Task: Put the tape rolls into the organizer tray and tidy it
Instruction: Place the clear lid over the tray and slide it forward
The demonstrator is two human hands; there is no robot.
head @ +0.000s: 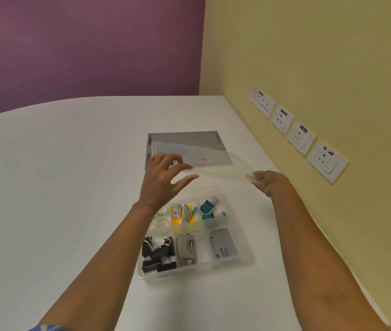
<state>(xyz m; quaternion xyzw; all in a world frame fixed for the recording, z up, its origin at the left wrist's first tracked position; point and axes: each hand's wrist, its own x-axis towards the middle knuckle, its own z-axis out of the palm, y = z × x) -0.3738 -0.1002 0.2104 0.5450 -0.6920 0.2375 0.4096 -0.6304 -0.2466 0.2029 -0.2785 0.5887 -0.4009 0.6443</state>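
A clear plastic organizer tray point(244, 255) with several compartments rests on the white table. Clear tape rolls point(162, 222) lie in its far-left compartment, partly hidden by my left forearm. Above the tray hangs a transparent lid point(216, 167), tilted. My right hand point(269, 183) grips the lid's right end. My left hand point(164, 179) is at the lid's left end with fingers spread, thumb under the edge and fingertips touching it.
The tray also holds black binder clips point(157, 255), a grey stapler point(186, 249), a grey box point(223, 244), yellow notes with pens point(184, 215) and teal items point(210, 209). A grey panel point(184, 139) sits in the table behind. Wall sockets point(299, 134) line the right wall.
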